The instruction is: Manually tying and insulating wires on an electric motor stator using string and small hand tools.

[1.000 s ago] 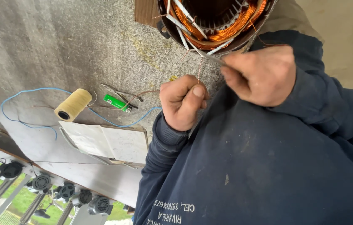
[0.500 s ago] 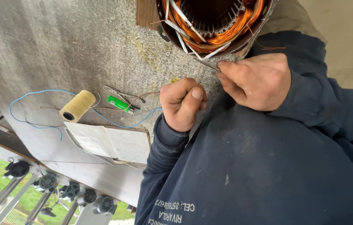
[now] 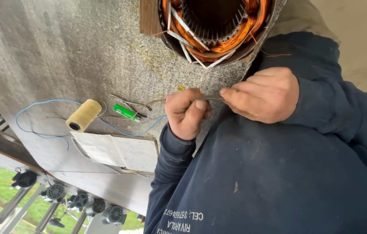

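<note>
Seen from the head camera, both hands meet just below the motor stator (image 3: 216,30), which sits at the far edge of the grey table (image 3: 62,52) with its copper windings and white insulating strips showing. From where I watch, the left hand (image 3: 187,113) is curled, thumb and forefinger pressed together on one end of a thin grey sleeve (image 3: 209,97). The right hand (image 3: 263,94) pinches the other end with its fingertips, the remaining fingers folded in. A fine copper wire (image 3: 201,80) runs down from the windings to the sleeve between the two hands. Whether the wire already sits inside it, I cannot tell.

The risk, as I judge it, lies in that wire. It looks hair-thin and nearly taut, so a sharp pull away from the stator could snap it or tear it loose at the winding. A sideways tug could kink it, and scraping the sleeve along it could strip the enamel. The pinch on the sleeve is small on both sides, so a slip could drop it into the lap of the dark blue sweatshirt (image 3: 278,182), where it would be hard to find.

Off to the left, well apart from the hands, lie a spool of pale twine (image 3: 83,115), a green lighter (image 3: 125,112), a loop of blue wire (image 3: 40,104) and some white sheets (image 3: 118,151). An elbow swung wide could sweep these off the table's edge.
</note>
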